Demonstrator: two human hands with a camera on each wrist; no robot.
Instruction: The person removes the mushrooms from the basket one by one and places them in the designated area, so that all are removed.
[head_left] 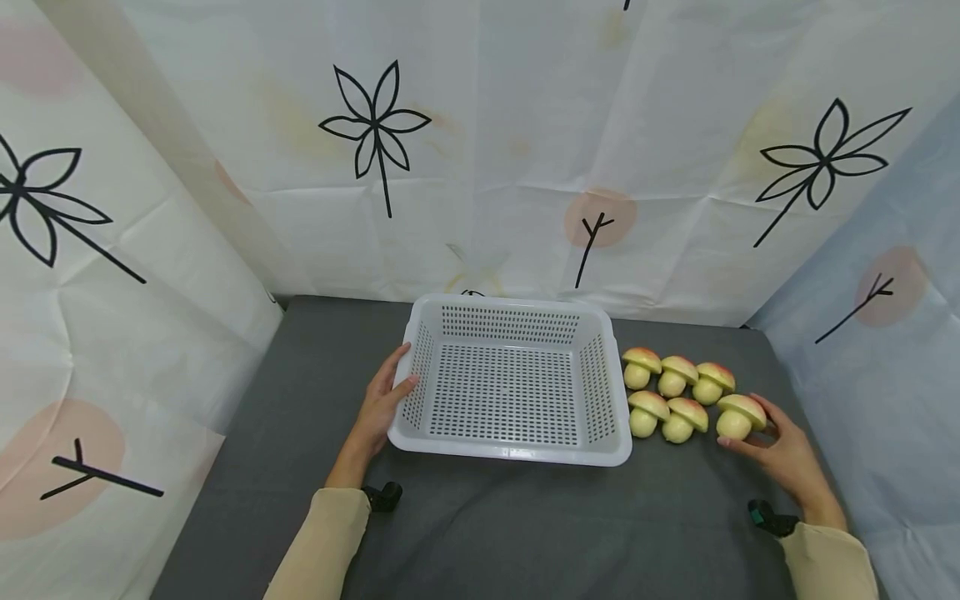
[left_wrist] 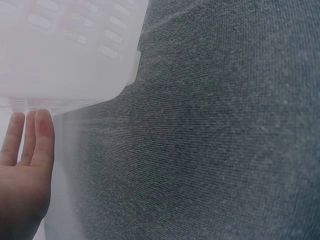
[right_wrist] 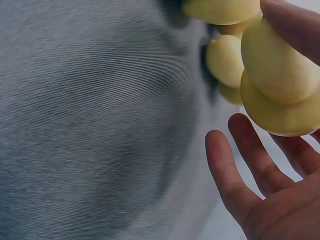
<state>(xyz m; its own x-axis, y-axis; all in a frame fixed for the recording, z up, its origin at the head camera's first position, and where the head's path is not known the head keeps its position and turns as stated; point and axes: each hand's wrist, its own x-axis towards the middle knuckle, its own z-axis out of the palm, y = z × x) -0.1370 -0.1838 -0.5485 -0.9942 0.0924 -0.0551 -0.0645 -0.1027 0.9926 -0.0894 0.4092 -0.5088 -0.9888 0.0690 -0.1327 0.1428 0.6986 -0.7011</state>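
A white plastic basket (head_left: 504,454) with slotted walls and floor sits on the dark cloth. At its left side my left hand (head_left: 382,404) grips the rim, thumb over the top edge; in the left wrist view that hand's fingers (left_wrist: 44,132) reach up along the basket's outer wall (left_wrist: 65,70). My right hand (head_left: 787,454) holds a toy mushroom (head_left: 735,421), yellowish with a red-tinged cap, between thumb and fingers. Seen from the right wrist, this mushroom (right_wrist: 277,75) is close to the camera, and the lower fingers (right_wrist: 222,160) are spread away from it.
Several similar mushrooms (head_left: 678,417) stand in two rows between the basket and my right hand. Dark grey cloth (head_left: 525,533) covers the table. Pale patterned curtains (head_left: 480,167) hang behind and at both sides.
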